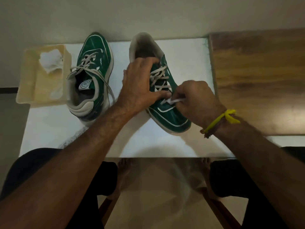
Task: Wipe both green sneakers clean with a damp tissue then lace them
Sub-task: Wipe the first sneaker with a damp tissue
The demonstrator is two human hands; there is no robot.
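On the white table (189, 52), the right-hand green leather sneaker (171, 116) is steadied by the left hand (140, 86), fingers spread over its laces. A small white damp tissue (175, 100) is pinched against it by the right hand (196, 100). The other green sneaker (94, 52) lies beside.

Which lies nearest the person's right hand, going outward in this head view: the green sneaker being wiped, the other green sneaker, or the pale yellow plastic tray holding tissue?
From the right hand:
1. Green sneaker being wiped, directly under it.
2. Other green sneaker, further left on the white table.
3. Pale yellow plastic tray, at the far left edge.
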